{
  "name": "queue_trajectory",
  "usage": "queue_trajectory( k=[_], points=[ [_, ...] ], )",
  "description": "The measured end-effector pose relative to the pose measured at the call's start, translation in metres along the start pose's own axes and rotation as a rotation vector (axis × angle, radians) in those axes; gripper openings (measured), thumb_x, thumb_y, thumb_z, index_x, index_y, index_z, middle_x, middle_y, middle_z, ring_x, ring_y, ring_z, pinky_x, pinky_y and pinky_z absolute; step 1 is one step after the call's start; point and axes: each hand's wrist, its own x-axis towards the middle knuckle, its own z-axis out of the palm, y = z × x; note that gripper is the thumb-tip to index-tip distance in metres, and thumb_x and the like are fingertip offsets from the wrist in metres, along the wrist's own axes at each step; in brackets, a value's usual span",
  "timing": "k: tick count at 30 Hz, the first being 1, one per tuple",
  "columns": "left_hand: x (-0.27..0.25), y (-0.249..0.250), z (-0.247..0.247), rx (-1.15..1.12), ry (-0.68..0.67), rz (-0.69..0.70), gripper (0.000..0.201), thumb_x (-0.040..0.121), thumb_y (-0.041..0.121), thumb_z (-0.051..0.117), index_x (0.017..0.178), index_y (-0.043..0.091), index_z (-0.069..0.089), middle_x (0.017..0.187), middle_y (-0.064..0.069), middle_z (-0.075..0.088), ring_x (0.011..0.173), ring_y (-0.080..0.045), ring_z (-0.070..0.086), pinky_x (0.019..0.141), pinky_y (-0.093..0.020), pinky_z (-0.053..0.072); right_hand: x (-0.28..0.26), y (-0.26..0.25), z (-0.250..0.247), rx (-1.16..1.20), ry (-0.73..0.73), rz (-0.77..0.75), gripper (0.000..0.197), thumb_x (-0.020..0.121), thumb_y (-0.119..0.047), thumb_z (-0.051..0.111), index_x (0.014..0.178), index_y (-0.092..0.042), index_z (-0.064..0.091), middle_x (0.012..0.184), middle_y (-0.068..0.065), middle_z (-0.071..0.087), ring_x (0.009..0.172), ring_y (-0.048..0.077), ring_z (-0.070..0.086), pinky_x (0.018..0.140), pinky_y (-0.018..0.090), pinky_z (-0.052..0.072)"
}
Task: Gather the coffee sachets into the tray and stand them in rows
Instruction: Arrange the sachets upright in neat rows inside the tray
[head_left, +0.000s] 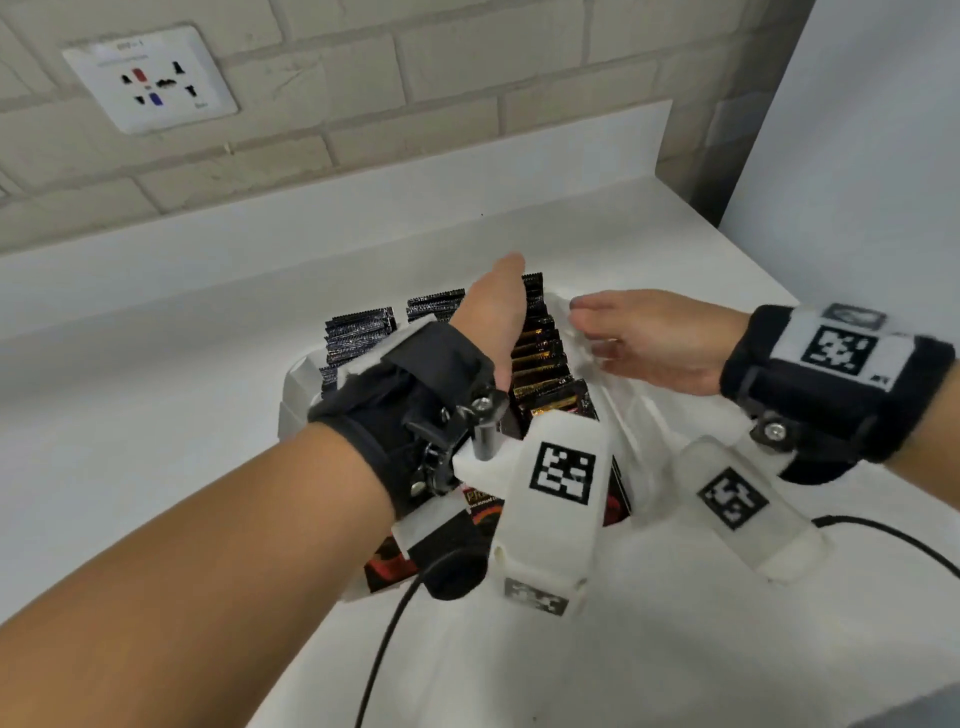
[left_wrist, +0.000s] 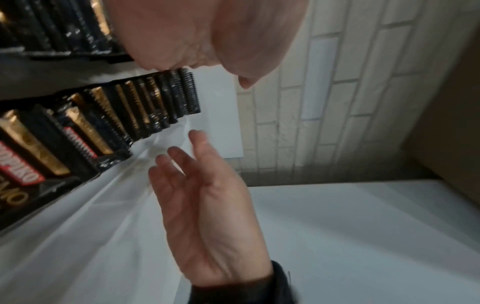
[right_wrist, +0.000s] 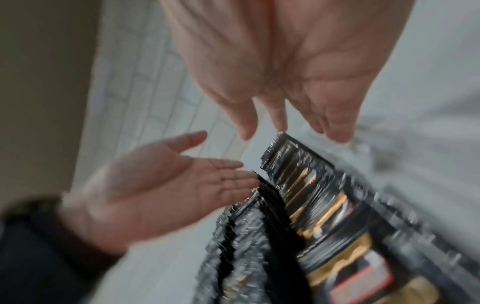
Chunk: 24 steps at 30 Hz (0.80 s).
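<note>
A white tray (head_left: 293, 387) sits on the white counter and holds black-and-gold coffee sachets standing on edge in rows. The right row (head_left: 540, 364) shows gold faces, and two more rows (head_left: 358, 332) stand at the left. My left hand (head_left: 493, 312) hovers over the far end of the rows with its palm facing right, and its fingertips are hidden in the head view. My right hand (head_left: 654, 338) is by the tray's right wall with straight fingers. The right wrist view shows the left hand (right_wrist: 168, 185) flat and empty beside the sachets (right_wrist: 311, 195). The left wrist view shows the right hand (left_wrist: 202, 205) empty as well.
A brick wall with a white socket plate (head_left: 150, 78) rises behind the counter (head_left: 156, 415). A white panel (head_left: 857, 156) stands at the right. Black cables (head_left: 384, 639) trail from the wrist cameras across the near counter.
</note>
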Motion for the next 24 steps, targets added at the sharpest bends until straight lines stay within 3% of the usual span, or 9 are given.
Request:
queue_trajectory(
  k=[2,4,6,9,11,14,18,21,24],
  points=[
    [-0.016,0.006,-0.004,0.055,-0.031,0.078,0.064,0.092,0.044,0.039,0.145,0.010,0.025,0.141,0.000,0.036,0.130,-0.019,0.034,0.105,-0.032,0.025,-0.011,-0.001,-0.002,-0.339,0.013,-0.097,0.033,0.095,-0.023,0.047,0.127,-0.019,0.047,0.115,-0.006,0.050,0.109,0.010,0.049,0.098,0.025,0.037],
    [-0.040,0.014,-0.012,0.111,-0.073,0.177,0.055,0.099,0.036,0.033,0.147,0.011,0.020,0.150,-0.007,0.029,0.137,-0.020,0.029,0.110,-0.032,0.022,-0.024,-0.005,-0.002,-0.643,-0.039,-0.188,0.025,0.095,-0.023,0.047,0.118,-0.020,0.056,0.099,-0.017,0.055,0.093,-0.003,0.052,0.085,0.016,0.039],
    [-0.060,0.019,-0.025,0.197,-0.134,0.225,0.050,0.099,0.032,0.035,0.143,0.011,0.032,0.142,-0.009,0.043,0.128,-0.020,0.043,0.108,-0.030,0.032,-0.037,-0.008,0.003,-0.859,-0.192,-0.180,0.023,0.094,-0.028,0.047,0.110,-0.022,0.062,0.095,-0.020,0.060,0.088,-0.005,0.055,0.083,0.013,0.042],
    [-0.082,0.018,-0.050,0.304,-0.166,0.288,0.032,0.095,0.027,0.046,0.123,0.014,0.055,0.108,-0.003,0.067,0.096,-0.016,0.064,0.088,-0.027,0.051,-0.049,-0.008,0.019,-1.064,-0.423,-0.086,0.029,0.095,-0.034,0.044,0.110,-0.020,0.065,0.102,-0.007,0.067,0.094,0.009,0.062,0.090,0.026,0.048],
    [-0.094,0.013,-0.065,0.369,-0.172,0.309,0.020,0.091,0.025,0.050,0.106,0.020,0.062,0.093,0.001,0.072,0.082,-0.014,0.066,0.078,-0.025,0.055,-0.050,-0.004,0.031,-1.165,-0.534,-0.036,0.032,0.097,-0.030,0.040,0.116,-0.020,0.063,0.109,-0.005,0.066,0.095,0.012,0.061,0.092,0.026,0.047],
    [-0.106,0.000,-0.090,0.455,-0.146,0.329,0.018,0.083,0.029,0.055,0.097,0.027,0.065,0.089,0.002,0.073,0.074,-0.011,0.067,0.071,-0.022,0.057,-0.041,0.004,0.046,-1.310,-0.597,0.015,0.033,0.098,-0.024,0.037,0.120,-0.017,0.061,0.119,-0.002,0.062,0.094,0.010,0.053,0.086,0.020,0.040],
    [-0.110,-0.025,-0.113,0.801,-0.224,0.305,0.014,0.087,0.022,0.058,0.093,0.033,0.066,0.075,0.020,0.069,0.064,0.008,0.061,0.062,-0.011,0.046,-0.023,0.005,0.051,-1.326,-0.576,0.051,0.035,0.097,-0.025,0.038,0.120,-0.013,0.061,0.123,0.002,0.061,0.107,0.019,0.057,0.097,0.032,0.044],
    [-0.103,-0.046,-0.113,1.055,-0.403,0.207,0.015,0.090,0.028,0.057,0.098,0.039,0.065,0.062,0.030,0.060,0.063,0.012,0.056,0.065,-0.007,0.043,-0.015,0.001,0.050,-1.318,-0.552,0.012,0.036,0.097,-0.021,0.036,0.125,-0.015,0.057,0.129,-0.001,0.057,0.115,0.018,0.053,0.102,0.034,0.041],
    [-0.093,-0.055,-0.106,1.179,-0.528,0.155,0.025,0.093,0.031,0.053,0.115,0.034,0.063,0.082,0.032,0.059,0.076,0.016,0.056,0.078,-0.004,0.044,-0.012,-0.001,0.050,-1.278,-0.518,-0.026,0.036,0.098,-0.020,0.036,0.130,-0.020,0.052,0.132,-0.006,0.053,0.118,0.013,0.049,0.104,0.026,0.036]
  ],
)
